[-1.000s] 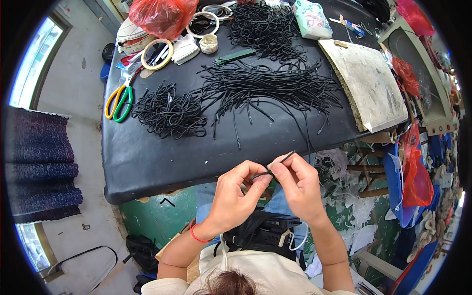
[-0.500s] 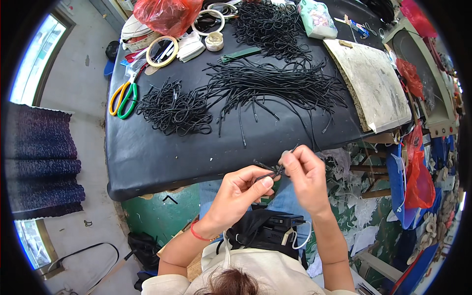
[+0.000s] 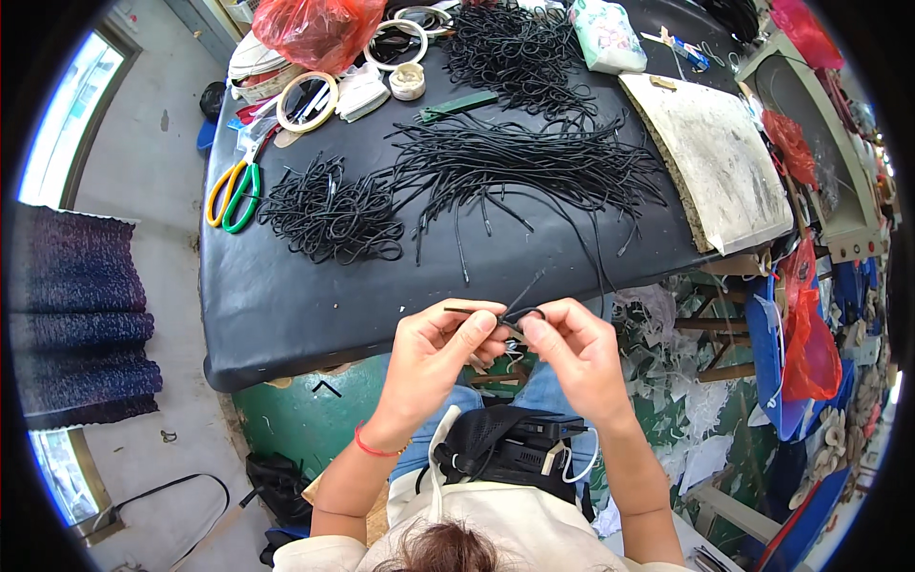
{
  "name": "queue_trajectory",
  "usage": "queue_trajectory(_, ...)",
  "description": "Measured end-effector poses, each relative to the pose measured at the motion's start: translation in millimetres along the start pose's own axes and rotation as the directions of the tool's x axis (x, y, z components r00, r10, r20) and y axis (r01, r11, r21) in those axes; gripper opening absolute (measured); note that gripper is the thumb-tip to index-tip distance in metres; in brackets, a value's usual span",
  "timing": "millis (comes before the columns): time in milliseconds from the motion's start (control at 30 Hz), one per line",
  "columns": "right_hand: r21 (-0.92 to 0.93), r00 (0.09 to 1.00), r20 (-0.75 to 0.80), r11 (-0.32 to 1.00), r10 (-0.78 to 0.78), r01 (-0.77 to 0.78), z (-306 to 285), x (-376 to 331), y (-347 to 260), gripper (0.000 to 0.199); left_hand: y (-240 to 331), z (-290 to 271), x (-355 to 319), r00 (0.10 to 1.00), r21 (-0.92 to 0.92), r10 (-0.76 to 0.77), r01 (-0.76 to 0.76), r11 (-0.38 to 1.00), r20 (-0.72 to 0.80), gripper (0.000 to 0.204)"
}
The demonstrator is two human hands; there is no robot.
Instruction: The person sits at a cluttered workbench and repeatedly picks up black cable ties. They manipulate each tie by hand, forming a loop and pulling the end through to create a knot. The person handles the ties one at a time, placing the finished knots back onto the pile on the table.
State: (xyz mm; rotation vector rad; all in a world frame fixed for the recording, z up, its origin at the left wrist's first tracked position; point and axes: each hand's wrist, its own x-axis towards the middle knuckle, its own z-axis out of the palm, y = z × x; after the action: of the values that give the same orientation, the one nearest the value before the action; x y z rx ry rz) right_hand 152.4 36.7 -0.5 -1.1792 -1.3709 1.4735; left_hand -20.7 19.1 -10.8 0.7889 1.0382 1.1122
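My left hand [image 3: 440,351] and my right hand [image 3: 568,350] meet just below the near edge of a black table [image 3: 286,305]. Both pinch one thin black cord [image 3: 510,310], which forms a small loop between the fingertips with an end sticking up. On the table lies a spread of long black cords [image 3: 515,167]. To its left sits a heap of looped cords [image 3: 329,210]. A second tangle of black cords [image 3: 519,43] lies at the far side.
Yellow and green handled scissors [image 3: 232,194] lie at the table's left. Tape rolls [image 3: 307,100], a red plastic bag [image 3: 319,29] and a small pouch [image 3: 607,33] sit at the back. A worn white board [image 3: 710,157] lies right. Red and blue items [image 3: 805,334] crowd the right side.
Both hands stay together at the table's edge and keep working the cord; the fingers have shifted and the cord now shows a small loop between them.
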Motion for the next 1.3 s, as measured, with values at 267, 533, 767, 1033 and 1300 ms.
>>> queue_trajectory(267,-0.042,0.993,0.121,0.999,0.013,-0.008,-7.8,-3.0,0.6,0.014,-3.1,-4.7,5.3,0.999,-0.016,0.022,-0.022,1.000,0.031,0.019)
queue_trajectory(533,-0.034,0.999,-0.020,0.999,-0.038,0.037,12.9,3.6,8.1,0.011,1.4,1.9,4.6,0.997,0.065,-0.072,0.074,0.995,-0.029,0.016)
queue_trajectory(767,-0.034,0.989,-0.148,0.999,-0.018,0.013,20.7,8.4,10.0,0.012,-8.3,19.8,4.0,0.973,0.254,0.164,-0.119,0.960,-0.165,0.014)
queue_trajectory(1033,0.292,0.972,0.146,0.931,0.182,-0.218,-1.5,13.2,10.1,0.047,7.0,-9.1,4.0,0.995,-0.066,-0.098,0.098,0.993,-0.001,0.051)
queue_trajectory(1300,0.258,0.976,0.132,0.945,0.172,-0.202,-1.7,13.1,7.9,0.048,13.7,-8.8,3.5,0.993,-0.138,-0.116,0.116,0.984,0.007,0.072)
